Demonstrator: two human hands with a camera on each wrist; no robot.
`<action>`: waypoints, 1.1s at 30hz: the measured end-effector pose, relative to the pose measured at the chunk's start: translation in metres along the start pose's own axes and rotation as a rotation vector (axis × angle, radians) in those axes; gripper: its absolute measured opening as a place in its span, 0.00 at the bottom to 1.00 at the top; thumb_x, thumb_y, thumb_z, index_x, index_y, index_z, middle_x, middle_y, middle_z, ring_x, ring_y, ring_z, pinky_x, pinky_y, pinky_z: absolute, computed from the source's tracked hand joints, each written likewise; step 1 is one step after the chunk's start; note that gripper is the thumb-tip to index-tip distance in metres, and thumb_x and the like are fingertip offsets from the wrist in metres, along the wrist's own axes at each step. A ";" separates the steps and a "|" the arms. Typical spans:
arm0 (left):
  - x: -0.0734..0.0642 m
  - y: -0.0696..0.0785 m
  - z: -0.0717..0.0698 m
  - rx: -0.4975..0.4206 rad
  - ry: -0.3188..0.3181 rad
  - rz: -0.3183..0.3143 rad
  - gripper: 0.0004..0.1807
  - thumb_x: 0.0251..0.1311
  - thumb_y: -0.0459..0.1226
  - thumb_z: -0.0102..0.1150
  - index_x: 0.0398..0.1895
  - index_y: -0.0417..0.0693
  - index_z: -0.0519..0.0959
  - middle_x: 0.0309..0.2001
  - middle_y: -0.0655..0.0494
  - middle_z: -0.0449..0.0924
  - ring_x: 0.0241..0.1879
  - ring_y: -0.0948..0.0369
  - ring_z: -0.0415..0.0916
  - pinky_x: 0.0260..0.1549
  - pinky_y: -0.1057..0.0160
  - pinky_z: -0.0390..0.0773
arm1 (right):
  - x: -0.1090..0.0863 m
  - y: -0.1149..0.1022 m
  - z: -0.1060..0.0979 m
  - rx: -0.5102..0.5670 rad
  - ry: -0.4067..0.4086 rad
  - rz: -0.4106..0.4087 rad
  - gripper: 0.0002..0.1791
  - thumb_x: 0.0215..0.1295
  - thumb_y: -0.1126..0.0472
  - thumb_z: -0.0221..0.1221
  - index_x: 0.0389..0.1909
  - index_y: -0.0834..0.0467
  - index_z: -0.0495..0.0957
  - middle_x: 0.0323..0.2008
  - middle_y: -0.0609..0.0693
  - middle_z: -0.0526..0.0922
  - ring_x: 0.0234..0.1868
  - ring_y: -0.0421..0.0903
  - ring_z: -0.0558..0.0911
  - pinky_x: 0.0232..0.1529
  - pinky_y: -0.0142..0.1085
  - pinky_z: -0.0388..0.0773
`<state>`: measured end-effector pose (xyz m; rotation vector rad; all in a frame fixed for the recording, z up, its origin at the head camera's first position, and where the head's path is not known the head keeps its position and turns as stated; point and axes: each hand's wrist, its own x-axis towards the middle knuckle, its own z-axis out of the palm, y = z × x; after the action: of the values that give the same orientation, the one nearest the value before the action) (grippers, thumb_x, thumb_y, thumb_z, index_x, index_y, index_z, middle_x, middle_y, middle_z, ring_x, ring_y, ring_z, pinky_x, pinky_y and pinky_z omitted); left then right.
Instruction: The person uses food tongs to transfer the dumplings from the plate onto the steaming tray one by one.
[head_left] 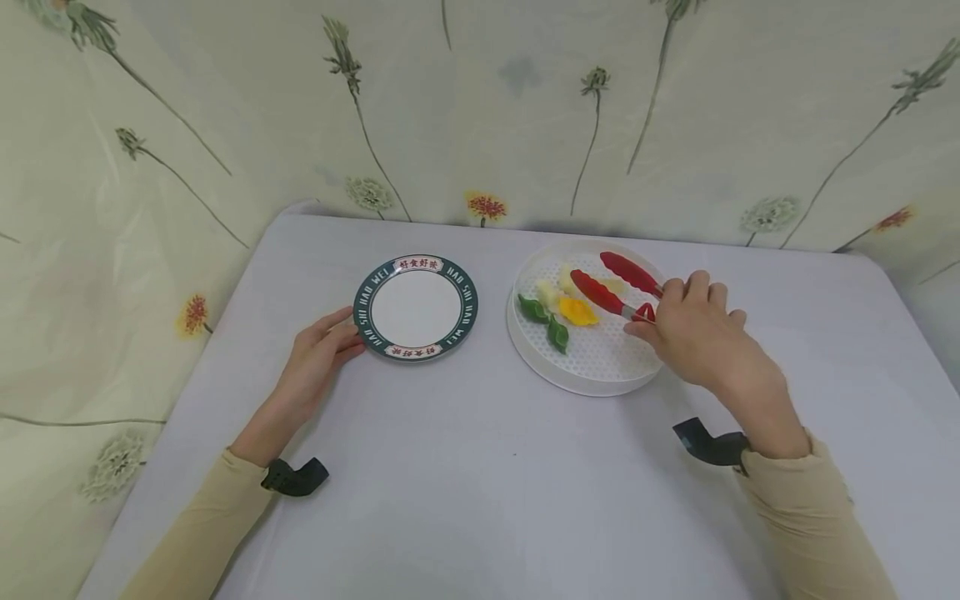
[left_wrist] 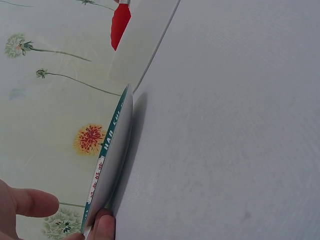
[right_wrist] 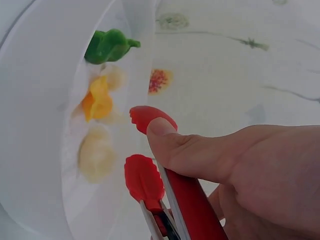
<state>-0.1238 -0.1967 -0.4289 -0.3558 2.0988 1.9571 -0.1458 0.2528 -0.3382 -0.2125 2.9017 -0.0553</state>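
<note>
A round white plate [head_left: 416, 310] with a dark green lettered rim lies on the left of the table. My left hand [head_left: 324, 343] is at its left edge, fingertips [left_wrist: 103, 227] touching the rim from below and one digit standing apart above it. My right hand [head_left: 697, 333] grips red-tipped tongs [head_left: 600, 292], their jaws spread over a round white tray [head_left: 581, 386]. On the tray lie green pieces like small peppers [head_left: 534, 309], a yellow-orange piece [head_left: 577, 312] and pale, dumpling-like pieces [right_wrist: 96, 155]. The tongs hold nothing.
A white cloth covers the table [head_left: 465, 483]. A floral curtain [head_left: 480, 108] hangs behind it and along the left side. The plate and tray stand side by side, with a narrow gap between them. Dark straps [head_left: 296, 477] sit on both wrists.
</note>
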 end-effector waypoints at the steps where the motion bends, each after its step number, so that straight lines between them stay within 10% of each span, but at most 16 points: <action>1: 0.000 0.000 0.000 -0.001 0.000 -0.001 0.33 0.85 0.39 0.46 0.87 0.41 0.54 0.77 0.39 0.67 0.55 0.70 0.78 0.62 0.78 0.82 | 0.000 -0.003 -0.001 0.000 0.002 -0.006 0.44 0.73 0.47 0.67 0.64 0.83 0.62 0.51 0.78 0.66 0.53 0.74 0.66 0.50 0.77 0.83; 19: -0.002 0.001 0.000 0.002 -0.002 0.004 0.33 0.85 0.40 0.45 0.87 0.42 0.54 0.76 0.39 0.68 0.56 0.70 0.78 0.64 0.77 0.82 | -0.011 -0.071 -0.007 -0.049 0.133 -0.252 0.39 0.70 0.46 0.71 0.59 0.77 0.72 0.41 0.66 0.71 0.44 0.61 0.71 0.29 0.46 0.76; 33: -0.002 0.000 0.000 0.000 -0.005 0.006 0.33 0.85 0.39 0.46 0.87 0.40 0.54 0.74 0.39 0.69 0.55 0.71 0.79 0.62 0.78 0.82 | 0.006 -0.139 0.018 -0.121 0.156 -0.339 0.37 0.69 0.40 0.70 0.55 0.72 0.75 0.41 0.61 0.73 0.44 0.57 0.72 0.34 0.45 0.79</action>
<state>-0.1222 -0.1968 -0.4280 -0.3444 2.0998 1.9591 -0.1276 0.1143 -0.3499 -0.7510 2.9906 0.0485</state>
